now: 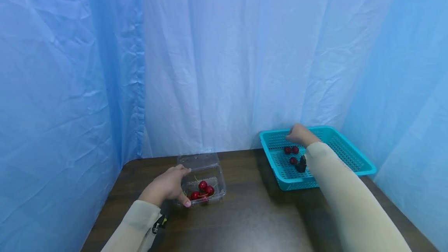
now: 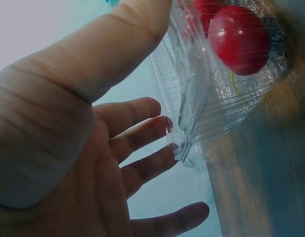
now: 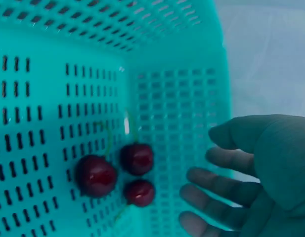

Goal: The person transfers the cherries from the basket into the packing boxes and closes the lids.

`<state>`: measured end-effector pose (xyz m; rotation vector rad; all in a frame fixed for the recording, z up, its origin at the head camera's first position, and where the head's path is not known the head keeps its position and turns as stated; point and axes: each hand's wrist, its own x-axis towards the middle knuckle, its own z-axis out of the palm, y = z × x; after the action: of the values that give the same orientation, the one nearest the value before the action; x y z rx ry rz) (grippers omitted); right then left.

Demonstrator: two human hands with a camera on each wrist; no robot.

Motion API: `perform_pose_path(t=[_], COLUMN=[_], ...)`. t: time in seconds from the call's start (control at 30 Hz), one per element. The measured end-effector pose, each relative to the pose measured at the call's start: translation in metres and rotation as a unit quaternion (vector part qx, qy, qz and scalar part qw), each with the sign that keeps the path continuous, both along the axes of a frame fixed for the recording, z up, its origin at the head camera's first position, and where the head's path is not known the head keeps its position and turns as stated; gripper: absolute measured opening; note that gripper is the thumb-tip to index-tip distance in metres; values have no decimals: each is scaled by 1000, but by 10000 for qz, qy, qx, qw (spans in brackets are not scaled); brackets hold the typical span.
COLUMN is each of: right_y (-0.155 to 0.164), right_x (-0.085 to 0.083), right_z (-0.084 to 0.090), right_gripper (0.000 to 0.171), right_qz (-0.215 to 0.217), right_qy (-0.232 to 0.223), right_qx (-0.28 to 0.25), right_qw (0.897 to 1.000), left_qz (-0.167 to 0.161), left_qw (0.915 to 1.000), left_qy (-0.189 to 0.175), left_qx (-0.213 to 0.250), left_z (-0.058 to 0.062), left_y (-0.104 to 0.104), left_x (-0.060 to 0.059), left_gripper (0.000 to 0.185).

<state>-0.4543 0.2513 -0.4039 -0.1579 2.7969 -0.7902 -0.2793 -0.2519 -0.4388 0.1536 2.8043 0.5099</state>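
The left hand (image 1: 167,185) is kept with fingers extended beside the clear container (image 1: 220,182); its edge seems to be touched, not gripped. Inside, red cherries (image 1: 202,185) are held. The right hand (image 1: 301,135) is released above the turquoise basket (image 1: 290,185), where three dark cherries (image 3: 138,159) are contained. Both vessels are supported by the tabletop (image 1: 241,221).

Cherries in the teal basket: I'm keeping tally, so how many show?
3: two cherries side by side, a third in front of them; the right sleeve may hide more.
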Motion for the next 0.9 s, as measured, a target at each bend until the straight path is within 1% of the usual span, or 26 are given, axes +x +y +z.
perform_pose_path(t=[0.03, 0.13, 0.23, 0.27, 0.3, 0.37, 0.5, 0.53, 0.67, 0.9], right_y=[2, 7, 13, 15, 17, 22, 29, 30, 33, 30], right_x=[0, 0, 1, 1, 2, 3, 5, 5, 6, 4], right_z=[-2, -9, -16, -18, -20, -23, -31, -32, -37, -39], right_gripper=[39, 36, 39, 46, 47, 42, 21, 21, 30, 36], right_qz=[-35, -183, -264, -289, -283, -267, -284, -291, -234, -164], right_qy=[-48, -260, -315, -350, -329, -228, -174, -182, -280, -294], right_qx=[24, 201, 353, 407, 446, 455, 389, 361, 382, 496], right_qw=[10000, 9993, 9985, 9981, 9981, 9983, 9987, 9988, 9986, 9982], left_qz=[1, -4, -16, -20, -23, -22, -2, 10, 35, 73], left_qw=[10000, 10000, 10000, 10000, 10000, 10000, 10000, 10000, 10000, 10000], left_qy=[-5, -8, 3, 6, 7, 9, -4, -4, -13, 1], left_qx=[10, 13, -3, -10, -10, -11, -2, -5, -16, -47], left_z=[1, 1, 1, 0, 0, -2, -4, -4, -5, -5], left_y=[0, 0, 0, 0, 0, -1, -2, -2, -2, 0], left_x=[0, 0, 0, -1, -1, -2, -2, -2, -2, -1], left_gripper=[118, 119, 120, 120, 120, 121, 121, 121, 121, 120])
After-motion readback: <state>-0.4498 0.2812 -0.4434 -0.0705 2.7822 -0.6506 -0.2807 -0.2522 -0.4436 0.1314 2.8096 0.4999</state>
